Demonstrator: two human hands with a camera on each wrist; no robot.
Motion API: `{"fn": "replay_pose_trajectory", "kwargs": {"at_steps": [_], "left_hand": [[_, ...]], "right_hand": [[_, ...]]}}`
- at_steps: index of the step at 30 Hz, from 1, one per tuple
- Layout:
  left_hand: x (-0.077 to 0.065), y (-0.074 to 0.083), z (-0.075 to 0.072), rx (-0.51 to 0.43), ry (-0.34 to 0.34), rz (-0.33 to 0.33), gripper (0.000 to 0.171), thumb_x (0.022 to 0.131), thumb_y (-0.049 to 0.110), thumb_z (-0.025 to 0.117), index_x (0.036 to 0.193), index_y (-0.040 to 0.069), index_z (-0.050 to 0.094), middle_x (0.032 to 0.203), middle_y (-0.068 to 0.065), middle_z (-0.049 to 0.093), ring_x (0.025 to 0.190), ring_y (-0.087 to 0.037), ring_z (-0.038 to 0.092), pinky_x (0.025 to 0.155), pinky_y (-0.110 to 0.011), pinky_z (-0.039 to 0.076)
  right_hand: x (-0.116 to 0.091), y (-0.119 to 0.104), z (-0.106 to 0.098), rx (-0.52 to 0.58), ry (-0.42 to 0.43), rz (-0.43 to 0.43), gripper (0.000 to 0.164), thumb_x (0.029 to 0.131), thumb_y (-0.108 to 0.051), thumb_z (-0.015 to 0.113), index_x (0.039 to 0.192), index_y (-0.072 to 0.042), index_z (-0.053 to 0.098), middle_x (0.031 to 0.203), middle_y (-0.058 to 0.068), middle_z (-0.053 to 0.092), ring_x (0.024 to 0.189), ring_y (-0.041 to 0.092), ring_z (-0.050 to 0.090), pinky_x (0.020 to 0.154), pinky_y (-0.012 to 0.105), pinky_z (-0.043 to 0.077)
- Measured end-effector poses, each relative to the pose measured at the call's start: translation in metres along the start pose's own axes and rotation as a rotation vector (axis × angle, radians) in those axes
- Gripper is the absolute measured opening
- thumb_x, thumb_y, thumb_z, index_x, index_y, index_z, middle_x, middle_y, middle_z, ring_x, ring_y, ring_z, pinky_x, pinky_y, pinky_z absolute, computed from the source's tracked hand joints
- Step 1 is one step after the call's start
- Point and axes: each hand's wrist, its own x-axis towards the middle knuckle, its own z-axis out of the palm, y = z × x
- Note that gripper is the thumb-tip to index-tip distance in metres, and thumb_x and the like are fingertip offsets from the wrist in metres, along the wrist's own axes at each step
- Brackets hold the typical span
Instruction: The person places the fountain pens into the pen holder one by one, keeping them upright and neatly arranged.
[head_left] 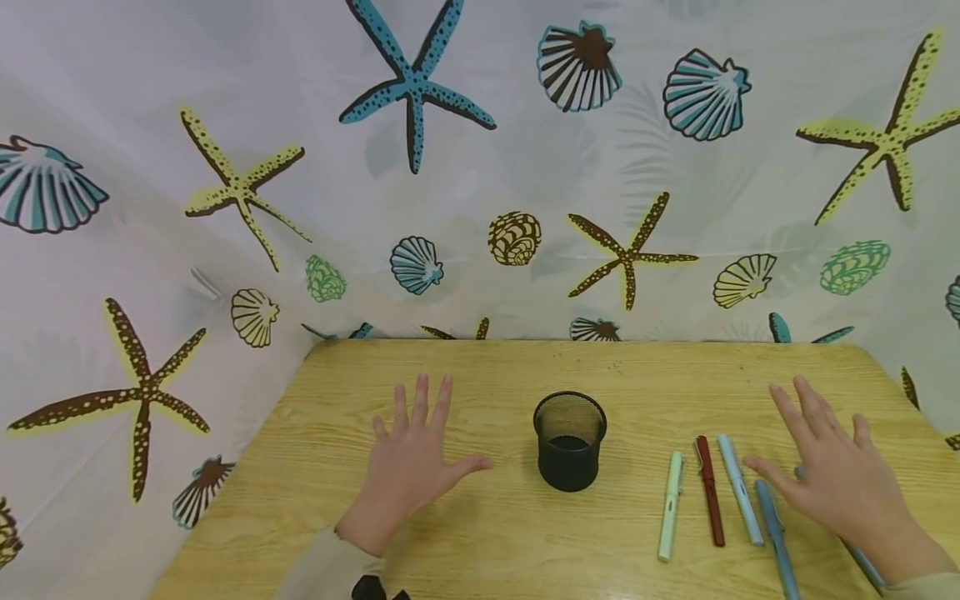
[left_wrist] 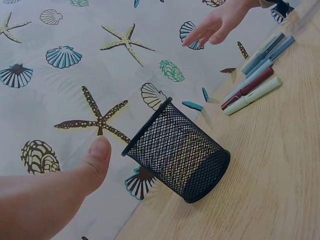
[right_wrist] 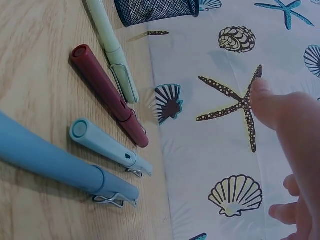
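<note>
A black mesh pen cup stands upright near the middle of the wooden table. To its left my left hand is held with fingers spread and holds nothing, its thumb pointing toward the cup. On the right lie several clipped pens: a pale green pen, a dark red pen, a light blue pen and a blue pen. My right hand, fingers apart and holding nothing, is over the right end of this row. It partly hides another blue pen.
A white cloth printed with starfish and shells hangs behind and beside the table. Bare wood lies between the cup and the pale green pen.
</note>
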Motion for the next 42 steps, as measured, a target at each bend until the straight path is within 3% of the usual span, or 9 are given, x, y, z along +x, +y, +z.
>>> {"fn": "replay_pose_trajectory", "kwargs": {"at_steps": [11,15,17,22,25,30,34,37,42], "left_hand": [[0.005,0.012,-0.002,-0.124,-0.010,-0.018,0.110,0.071,0.083,0.041,0.151,0.015,0.007,0.151,-0.018,0.017,0.133,-0.044,0.023,0.089,-0.064,0.035],[0.006,0.016,-0.001,-0.148,0.020,-0.014,0.108,0.073,0.079,0.048,0.150,0.013,0.011,0.149,-0.019,0.024,0.129,-0.043,0.031,0.081,-0.060,0.043],[0.007,0.017,0.000,-0.161,0.027,-0.016,0.107,0.073,0.078,0.049,0.150,0.013,0.013,0.148,-0.018,0.026,0.128,-0.042,0.034,0.073,-0.058,0.047],[0.009,0.022,-0.001,-0.172,0.018,-0.028,0.106,0.072,0.080,0.047,0.150,0.014,0.018,0.148,-0.016,0.028,0.126,-0.042,0.037,0.055,-0.052,0.049],[0.010,0.026,-0.001,-0.184,0.014,-0.022,0.106,0.071,0.081,0.046,0.149,0.014,0.020,0.147,-0.015,0.031,0.125,-0.043,0.038,0.044,-0.044,0.046],[0.011,0.033,0.001,-0.205,0.013,0.005,0.103,0.073,0.079,0.047,0.148,0.014,0.020,0.145,-0.014,0.035,0.124,-0.040,0.042,0.033,-0.029,0.031],[0.012,0.037,0.004,-0.220,0.030,0.012,0.102,0.073,0.077,0.051,0.147,0.012,0.023,0.139,-0.017,0.042,0.076,-0.031,0.065,0.031,-0.025,0.026],[0.013,0.040,0.007,-0.265,0.036,0.010,0.100,0.073,0.074,0.055,0.146,0.011,0.026,0.133,-0.019,0.048,0.042,-0.017,0.049,0.032,-0.025,0.028],[0.015,0.046,0.013,-0.359,0.044,0.015,0.096,0.074,0.070,0.058,0.145,0.011,0.031,0.111,-0.016,0.062,0.036,-0.008,0.031,0.032,-0.024,0.024]], "right_hand": [[-0.002,0.008,-0.007,0.046,0.092,0.047,0.088,0.089,-0.047,0.058,0.149,-0.006,0.008,0.145,0.028,0.025,0.125,0.046,0.034,0.099,0.064,0.017],[-0.004,0.012,-0.008,0.040,0.207,0.037,0.083,0.087,-0.041,0.063,0.148,-0.004,0.019,0.138,0.029,0.038,0.089,0.047,0.058,0.087,0.062,0.035],[-0.005,0.014,-0.010,0.021,0.288,0.012,0.079,0.086,-0.041,0.063,0.145,-0.003,0.026,0.123,0.029,0.051,0.062,0.040,0.059,0.063,0.052,0.048],[-0.007,0.021,-0.012,0.008,0.399,0.006,0.070,0.091,-0.045,0.055,0.140,0.001,0.035,0.096,0.035,0.060,0.031,0.012,0.032,0.033,0.025,0.018],[-0.009,0.027,-0.015,0.088,0.420,0.061,0.063,0.095,-0.038,0.050,0.140,0.003,0.033,0.106,0.039,0.055,0.037,0.022,0.045,0.032,0.027,0.026],[-0.012,0.045,-0.014,0.242,0.523,0.092,0.053,0.097,-0.024,0.051,0.139,0.004,0.035,0.120,0.037,0.048,0.085,0.054,0.052,0.044,0.038,0.045],[-0.016,0.068,0.011,0.249,0.528,0.193,0.052,0.097,-0.022,0.051,0.144,-0.008,0.034,0.125,0.029,0.051,0.089,0.049,0.053,0.052,0.035,0.048],[-0.018,0.079,0.021,0.281,0.541,0.221,0.049,0.096,-0.018,0.051,0.142,-0.007,0.036,0.119,0.032,0.053,0.081,0.048,0.054,0.054,0.017,0.042],[-0.025,0.103,0.036,0.353,0.559,0.187,0.046,0.095,-0.014,0.053,0.135,0.005,0.042,0.101,0.039,0.055,0.067,-0.006,0.049,0.047,0.005,0.032]]}}
